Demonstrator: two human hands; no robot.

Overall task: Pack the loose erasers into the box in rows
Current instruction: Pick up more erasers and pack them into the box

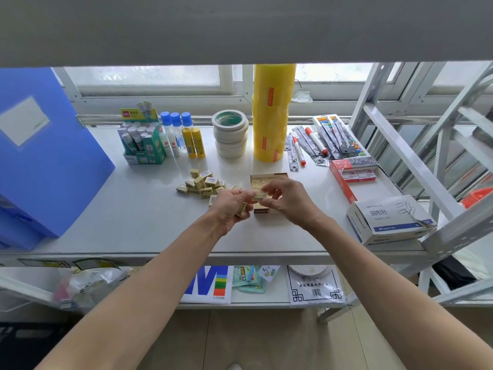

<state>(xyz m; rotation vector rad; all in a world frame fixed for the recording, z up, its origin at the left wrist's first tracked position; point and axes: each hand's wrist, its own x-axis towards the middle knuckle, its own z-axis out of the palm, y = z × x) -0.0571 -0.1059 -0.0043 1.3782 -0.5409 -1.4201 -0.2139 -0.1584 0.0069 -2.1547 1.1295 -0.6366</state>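
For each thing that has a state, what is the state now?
eraser box: open, on the shelf.
loose erasers: heaped left of the box.
left hand: holds erasers.
right hand: pinches one eraser over the box.
paper clip box: flap torn open.

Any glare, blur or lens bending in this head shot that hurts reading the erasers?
Head view: bright window backlight, soft sheen on the shelf; wide-angle bending at the frame; the eraser between both hands is slightly soft, label unreadable.
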